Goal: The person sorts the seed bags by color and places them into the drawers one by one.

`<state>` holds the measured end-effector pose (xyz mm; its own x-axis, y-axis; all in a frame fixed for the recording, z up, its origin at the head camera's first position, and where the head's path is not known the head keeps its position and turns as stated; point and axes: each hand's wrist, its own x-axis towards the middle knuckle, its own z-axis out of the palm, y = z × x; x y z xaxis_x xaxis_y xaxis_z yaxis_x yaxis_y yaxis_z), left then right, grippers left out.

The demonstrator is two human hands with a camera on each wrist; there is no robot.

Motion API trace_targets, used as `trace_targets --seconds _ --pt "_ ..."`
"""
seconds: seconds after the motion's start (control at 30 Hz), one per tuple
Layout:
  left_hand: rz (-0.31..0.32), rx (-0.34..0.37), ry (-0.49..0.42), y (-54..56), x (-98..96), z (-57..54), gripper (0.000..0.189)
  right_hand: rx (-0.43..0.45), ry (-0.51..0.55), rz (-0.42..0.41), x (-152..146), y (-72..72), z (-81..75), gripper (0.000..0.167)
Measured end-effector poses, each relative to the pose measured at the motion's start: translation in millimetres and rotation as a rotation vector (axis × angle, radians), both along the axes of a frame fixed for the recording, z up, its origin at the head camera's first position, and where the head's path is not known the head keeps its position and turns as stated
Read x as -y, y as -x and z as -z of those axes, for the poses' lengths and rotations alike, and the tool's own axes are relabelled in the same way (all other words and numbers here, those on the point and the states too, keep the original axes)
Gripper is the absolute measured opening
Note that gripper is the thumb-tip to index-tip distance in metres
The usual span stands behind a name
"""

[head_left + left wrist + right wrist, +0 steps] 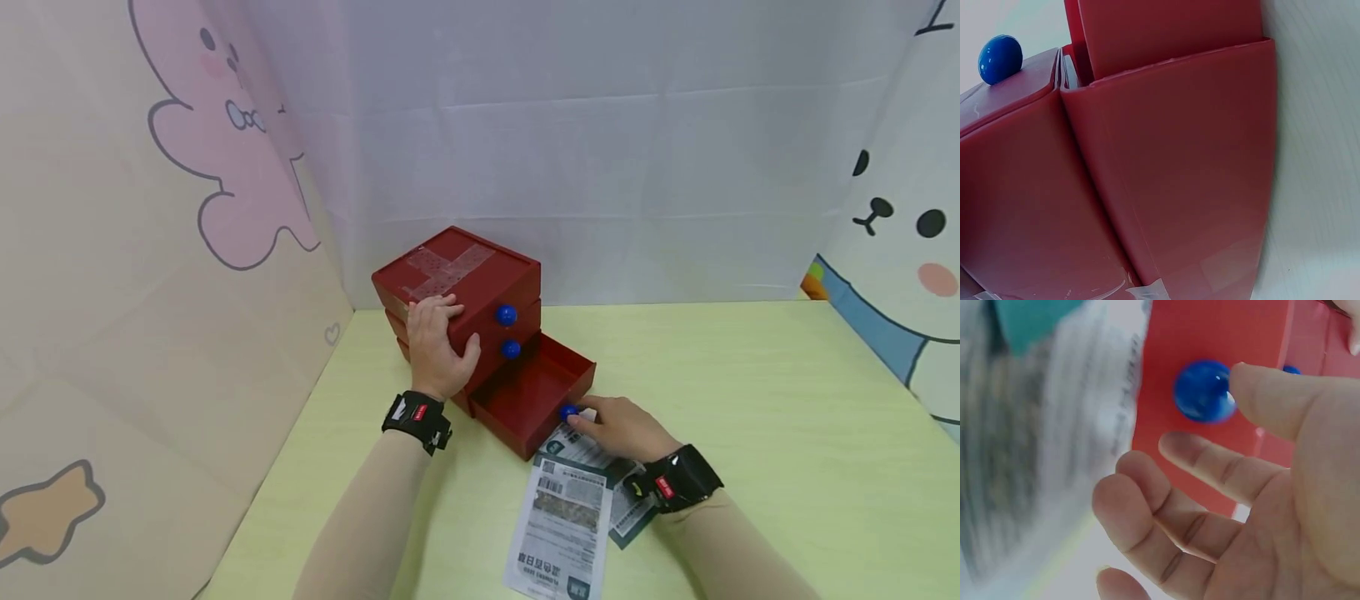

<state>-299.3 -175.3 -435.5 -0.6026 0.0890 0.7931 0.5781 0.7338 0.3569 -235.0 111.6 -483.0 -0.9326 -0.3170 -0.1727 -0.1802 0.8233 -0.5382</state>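
A red drawer cabinet (450, 262) with clear tape on top stands on the table. Its lowest drawer (534, 379) is pulled out, its red floor showing. My left hand (438, 346) rests on the cabinet's upper left side, fingers over the top edge and thumb spread. By the blue knob (1202, 391) of the pulled-out drawer is my right hand (626, 427). In the right wrist view the thumb meets the knob's edge, while the index finger lies a little apart from it. The left wrist view shows the cabinet's side (1172, 169), without the left hand.
Printed paper packets (562, 525) lie on the table in front of the drawer, partly under the right hand and wrist. Two more blue knobs (506, 315) mark the upper drawers, which are closed. A pale cloth (562, 167) hangs behind the table.
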Motion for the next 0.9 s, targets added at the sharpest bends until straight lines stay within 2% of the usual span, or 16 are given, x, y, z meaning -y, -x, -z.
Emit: trace_targets --seconds 0.23,0.43,0.6,0.7,0.9 --pt "0.004 -0.009 -0.007 0.5 -1.9 0.3 0.044 -0.034 -0.051 0.046 -18.1 -0.3 -11.7 0.052" --pt "-0.004 -0.004 -0.003 1.1 -0.1 0.7 0.044 -0.054 -0.089 0.033 -32.1 -2.2 -8.6 0.054" --pt "0.0 -0.008 -0.01 0.7 0.0 -1.5 0.045 -0.087 -0.108 -0.027 -40.6 -5.2 -2.2 0.063" --pt "0.003 -0.016 -0.015 0.3 -0.3 -1.6 0.045 -0.078 -0.11 -0.077 -42.1 -7.1 4.5 0.066" --pt "-0.001 -0.003 -0.019 0.2 -1.6 -0.8 0.045 -0.116 -0.112 -0.184 -38.3 -10.1 9.5 0.058"
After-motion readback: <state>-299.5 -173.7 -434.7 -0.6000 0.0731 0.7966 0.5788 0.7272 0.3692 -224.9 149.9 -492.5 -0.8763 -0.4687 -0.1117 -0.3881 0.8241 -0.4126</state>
